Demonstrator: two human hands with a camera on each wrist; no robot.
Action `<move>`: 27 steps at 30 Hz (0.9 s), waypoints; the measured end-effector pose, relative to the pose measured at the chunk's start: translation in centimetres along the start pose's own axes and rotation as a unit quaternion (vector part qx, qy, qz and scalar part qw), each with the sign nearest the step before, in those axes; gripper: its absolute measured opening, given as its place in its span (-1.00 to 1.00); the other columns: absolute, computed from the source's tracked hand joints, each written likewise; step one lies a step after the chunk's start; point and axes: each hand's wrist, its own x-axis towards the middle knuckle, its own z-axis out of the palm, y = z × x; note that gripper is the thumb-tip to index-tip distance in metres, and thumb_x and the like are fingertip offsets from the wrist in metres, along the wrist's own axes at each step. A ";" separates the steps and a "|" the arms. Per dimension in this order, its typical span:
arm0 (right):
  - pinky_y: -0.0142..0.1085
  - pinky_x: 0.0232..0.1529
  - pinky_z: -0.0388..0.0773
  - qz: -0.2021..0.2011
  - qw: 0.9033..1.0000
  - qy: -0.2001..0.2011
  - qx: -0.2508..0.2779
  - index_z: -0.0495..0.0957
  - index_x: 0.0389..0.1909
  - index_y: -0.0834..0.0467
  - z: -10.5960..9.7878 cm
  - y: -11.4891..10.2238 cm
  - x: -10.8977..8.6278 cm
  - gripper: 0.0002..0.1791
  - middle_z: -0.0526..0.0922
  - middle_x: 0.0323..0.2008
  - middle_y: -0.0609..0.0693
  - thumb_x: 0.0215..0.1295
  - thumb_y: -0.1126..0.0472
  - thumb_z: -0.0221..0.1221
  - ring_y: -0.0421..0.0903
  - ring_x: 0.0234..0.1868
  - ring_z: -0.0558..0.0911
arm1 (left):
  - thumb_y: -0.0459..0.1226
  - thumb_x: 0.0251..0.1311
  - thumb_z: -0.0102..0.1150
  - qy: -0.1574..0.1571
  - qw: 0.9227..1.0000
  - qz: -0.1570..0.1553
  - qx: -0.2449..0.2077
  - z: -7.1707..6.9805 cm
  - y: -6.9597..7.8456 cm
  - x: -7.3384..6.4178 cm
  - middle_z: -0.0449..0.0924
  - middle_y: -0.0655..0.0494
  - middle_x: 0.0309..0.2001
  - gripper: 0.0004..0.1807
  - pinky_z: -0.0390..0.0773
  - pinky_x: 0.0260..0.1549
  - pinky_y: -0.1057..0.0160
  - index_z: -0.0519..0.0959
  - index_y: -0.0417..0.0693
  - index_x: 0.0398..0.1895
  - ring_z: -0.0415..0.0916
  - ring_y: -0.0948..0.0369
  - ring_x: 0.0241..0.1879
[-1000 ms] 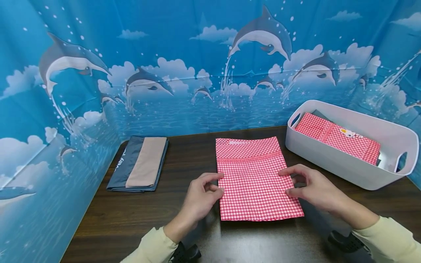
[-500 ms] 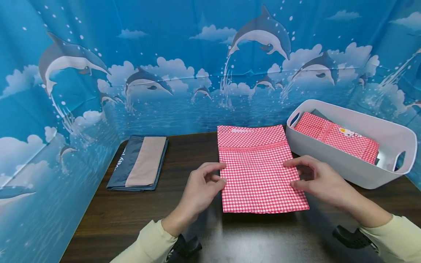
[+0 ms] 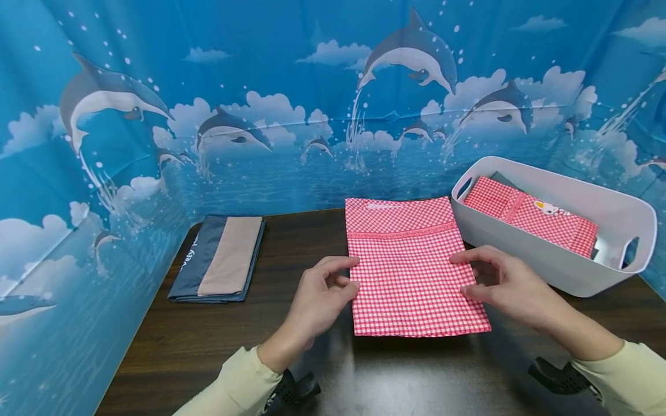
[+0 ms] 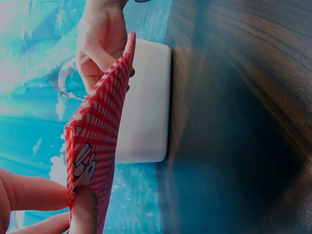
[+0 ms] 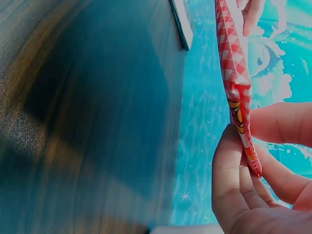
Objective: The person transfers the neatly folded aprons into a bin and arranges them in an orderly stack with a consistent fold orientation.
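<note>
A folded red-and-white checked cloth (image 3: 406, 277) hangs in front of me, lifted off the table, with a lace-like band across its upper part. My left hand (image 3: 319, 300) pinches its left edge between thumb and fingers. On the opposite edge, my right hand (image 3: 510, 286) pinches it the same way. The left wrist view shows the cloth (image 4: 100, 112) nearly edge-on, well above the tabletop, with a printed cartoon figure on its underside. In the right wrist view, thumb and fingers (image 5: 229, 180) clasp the cloth (image 5: 234, 53) from both sides.
A white basket (image 3: 525, 254) stands at the back right, holding another folded red checked cloth (image 3: 531, 214) with a bunny print and something dark grey. A folded navy and beige cloth (image 3: 229, 254) lies at left on the dark wooden table (image 3: 208, 352). A dolphin-printed curtain (image 3: 291, 179) encloses the back.
Both hands have raised the checked cloth and carried it slightly away from me and to the right. Over the last half second it has hardly moved. The grips look the same.
</note>
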 end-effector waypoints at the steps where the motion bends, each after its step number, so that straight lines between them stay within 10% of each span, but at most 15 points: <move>1: 0.06 0.20 0.65 -0.002 1.000 0.001 0.000 0.55 0.41 0.11 0.0 0.0 0.0 -0.41 0.54 0.41 0.21 0.38 0.23 0.42 0.27 0.37 0.58 | -0.44 0.39 0.30 -0.002 1.000 0.001 -0.001 0.0 0.0 0.0 0.61 -0.06 0.24 -0.57 0.56 -0.36 0.38 0.68 -0.14 0.31 0.67 0.23 -0.15; 11: -0.41 -0.08 0.63 0.002 1.000 0.014 0.000 0.53 0.43 0.13 -1.3 0.7 -0.1 -0.42 0.53 0.39 0.27 0.43 0.23 0.39 0.25 0.28 0.61 | -0.44 0.39 0.29 -0.016 1.000 0.019 0.008 1.1 0.6 1.1 0.62 -0.06 0.24 -0.59 0.58 -0.35 0.37 0.68 -0.17 0.29 0.70 0.23 -0.14; 27: -0.44 0.03 0.62 0.051 0.997 0.051 -0.029 0.47 0.50 0.12 -5.2 2.3 0.1 -0.39 0.27 0.61 0.37 0.49 0.16 0.34 0.50 0.44 0.45 | -0.45 0.38 0.27 -0.031 0.997 0.072 0.013 5.1 3.2 3.8 0.63 -0.10 0.18 -0.57 0.55 -0.36 0.37 0.68 -0.20 0.30 0.65 0.26 -0.22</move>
